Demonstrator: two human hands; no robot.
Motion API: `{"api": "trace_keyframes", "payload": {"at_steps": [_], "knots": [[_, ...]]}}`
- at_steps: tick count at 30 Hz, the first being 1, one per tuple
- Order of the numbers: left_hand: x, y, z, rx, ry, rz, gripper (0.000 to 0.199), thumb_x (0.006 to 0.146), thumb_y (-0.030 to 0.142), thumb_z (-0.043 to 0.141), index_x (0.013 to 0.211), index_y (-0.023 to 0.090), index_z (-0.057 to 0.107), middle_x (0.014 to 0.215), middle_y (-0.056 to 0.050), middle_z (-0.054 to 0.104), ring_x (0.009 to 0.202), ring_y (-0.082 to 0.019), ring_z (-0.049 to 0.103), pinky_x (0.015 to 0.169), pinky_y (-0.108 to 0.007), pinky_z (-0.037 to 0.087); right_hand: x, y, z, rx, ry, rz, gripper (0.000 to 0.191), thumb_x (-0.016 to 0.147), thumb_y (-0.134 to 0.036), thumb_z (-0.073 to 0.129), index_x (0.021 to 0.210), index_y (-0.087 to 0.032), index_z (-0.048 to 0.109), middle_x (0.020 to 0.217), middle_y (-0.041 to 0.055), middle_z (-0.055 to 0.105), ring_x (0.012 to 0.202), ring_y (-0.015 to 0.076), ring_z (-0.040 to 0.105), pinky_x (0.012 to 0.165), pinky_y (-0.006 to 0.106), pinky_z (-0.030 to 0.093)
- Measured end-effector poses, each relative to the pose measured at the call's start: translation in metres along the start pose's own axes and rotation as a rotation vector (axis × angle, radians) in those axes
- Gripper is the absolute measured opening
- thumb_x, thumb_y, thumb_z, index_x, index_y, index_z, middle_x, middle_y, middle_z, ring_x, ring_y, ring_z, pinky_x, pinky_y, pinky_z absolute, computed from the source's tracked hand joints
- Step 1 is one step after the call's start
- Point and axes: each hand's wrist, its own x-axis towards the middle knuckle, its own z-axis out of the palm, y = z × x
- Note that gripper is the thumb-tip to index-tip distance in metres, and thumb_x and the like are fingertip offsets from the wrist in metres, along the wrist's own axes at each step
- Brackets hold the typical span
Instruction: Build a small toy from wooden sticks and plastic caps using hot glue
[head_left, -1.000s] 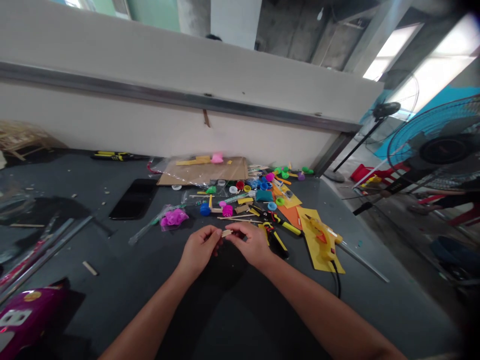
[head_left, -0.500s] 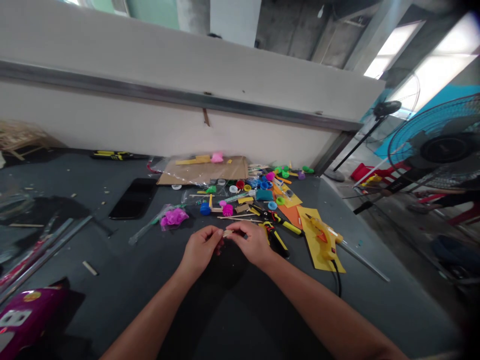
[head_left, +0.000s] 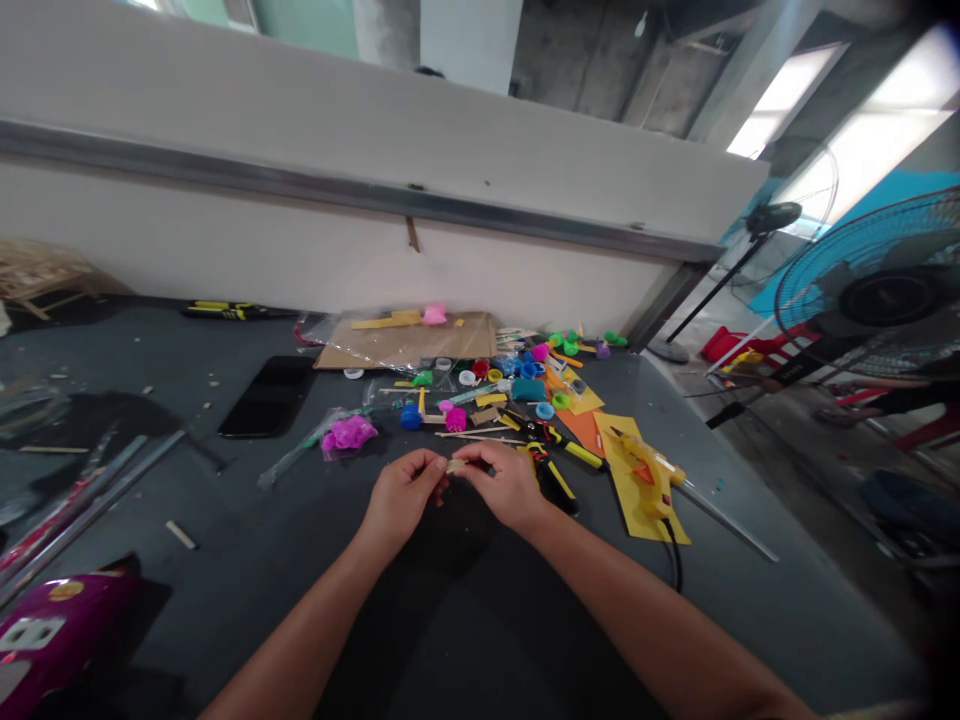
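Between my fingertips is a small pale piece (head_left: pixel 455 467), wood-coloured and too small to make out fully. My left hand (head_left: pixel 405 492) pinches it from the left, and my right hand (head_left: pixel 504 482) pinches it from the right. Both hands hover over the dark table. Just beyond them lie thin wooden sticks (head_left: pixel 480 437) and a small assembly with a blue cap (head_left: pixel 410 416) and a pink cap (head_left: pixel 455 419). Yellow-and-black pliers (head_left: pixel 553 475) rest beside my right hand. A lump of purple clay (head_left: pixel 349 433) sits on plastic left of my left hand.
A yellow glue gun (head_left: pixel 654 485) lies on yellow paper (head_left: pixel 626 515) at the right, its cord trailing forward. A black phone (head_left: pixel 268 397) is to the left. Cardboard (head_left: pixel 405 342) and several bottle caps lie at the back. A purple power strip (head_left: pixel 67 625) sits front left.
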Motion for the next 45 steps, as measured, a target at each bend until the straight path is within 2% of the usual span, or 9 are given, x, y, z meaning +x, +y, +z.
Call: {"api": "trace_keyframes", "payload": {"at_steps": [5,10,13,16,23,30,34,41,45], "knots": [[-0.001,0.001,0.002,-0.079,-0.002,-0.018,0.026,0.075,0.041,0.057,0.068,0.016,0.059,0.059,0.003,0.055,0.052,-0.011,0.049,0.05,-0.021,0.041,-0.001,0.001,-0.001,0.021,0.003,0.001,0.015,0.076,-0.024,0.062,0.09,-0.021,0.068,0.082,0.002,0.069,0.069,0.0137,0.062,0.065,0.025,0.048],[-0.001,0.003,0.001,-0.137,-0.005,-0.038,0.03,0.073,0.044,0.059,0.07,0.015,0.061,0.063,0.001,0.058,0.055,-0.011,0.05,0.051,-0.021,0.043,0.0,0.002,-0.001,0.076,0.027,-0.002,0.015,0.08,-0.025,0.058,0.088,-0.021,0.07,0.086,0.0036,0.071,0.08,0.0168,0.063,0.075,0.029,0.048],[0.0,0.001,-0.001,-0.085,0.037,-0.054,0.032,0.074,0.045,0.057,0.068,0.014,0.062,0.062,0.0,0.059,0.054,-0.011,0.05,0.05,-0.021,0.042,0.002,0.003,0.001,0.284,0.065,0.216,0.014,0.076,-0.029,0.062,0.083,-0.021,0.071,0.075,0.0024,0.07,0.064,0.0148,0.061,0.058,0.025,0.047],[0.002,-0.001,-0.002,-0.013,0.064,-0.033,0.028,0.074,0.043,0.059,0.072,0.015,0.064,0.062,0.0,0.061,0.054,-0.011,0.052,0.05,-0.02,0.042,0.003,0.003,0.004,0.533,0.101,0.46,0.015,0.068,-0.03,0.068,0.077,-0.019,0.071,0.064,0.0003,0.066,0.047,0.0097,0.049,0.04,0.02,0.037],[0.002,-0.006,0.003,-0.037,0.026,0.048,0.034,0.071,0.038,0.063,0.099,0.019,0.067,0.093,-0.004,0.067,0.078,-0.018,0.06,0.057,-0.025,0.049,0.0,-0.003,0.009,0.79,0.052,0.55,0.02,0.067,-0.033,0.069,0.076,-0.015,0.07,0.06,-0.0004,0.06,0.042,0.0041,0.038,0.033,0.015,0.028],[0.004,-0.007,0.001,-0.069,0.097,0.039,0.029,0.07,0.039,0.065,0.091,0.018,0.069,0.089,-0.005,0.067,0.079,-0.018,0.061,0.059,-0.023,0.048,-0.003,-0.004,0.016,0.72,-0.007,0.504,0.021,0.074,-0.033,0.062,0.083,-0.016,0.07,0.058,-0.0013,0.057,0.04,0.0043,0.038,0.034,0.016,0.029],[0.004,-0.008,0.0,-0.06,0.1,0.054,0.026,0.07,0.04,0.065,0.085,0.018,0.07,0.085,-0.004,0.066,0.075,-0.016,0.059,0.057,-0.022,0.046,-0.003,-0.007,0.014,0.618,-0.036,0.522,0.025,0.075,-0.037,0.06,0.08,-0.015,0.07,0.052,-0.003,0.053,0.036,0.0037,0.036,0.033,0.016,0.026],[0.003,-0.003,0.001,-0.159,0.037,-0.015,0.025,0.068,0.038,0.068,0.082,0.017,0.068,0.071,-0.002,0.065,0.067,-0.013,0.056,0.058,-0.021,0.044,-0.003,-0.01,0.01,0.481,-0.089,0.551,0.028,0.076,-0.04,0.057,0.069,-0.014,0.068,0.045,-0.0041,0.049,0.032,0.0036,0.034,0.032,0.017,0.022],[0.003,0.0,-0.002,-0.222,-0.007,-0.059,0.026,0.069,0.038,0.067,0.082,0.016,0.068,0.075,-0.002,0.064,0.065,-0.011,0.054,0.058,-0.02,0.042,-0.002,-0.013,0.007,0.51,-0.05,0.521,0.027,0.075,-0.04,0.058,0.07,-0.015,0.066,0.053,-0.0023,0.054,0.038,0.0041,0.037,0.034,0.017,0.025]]}}
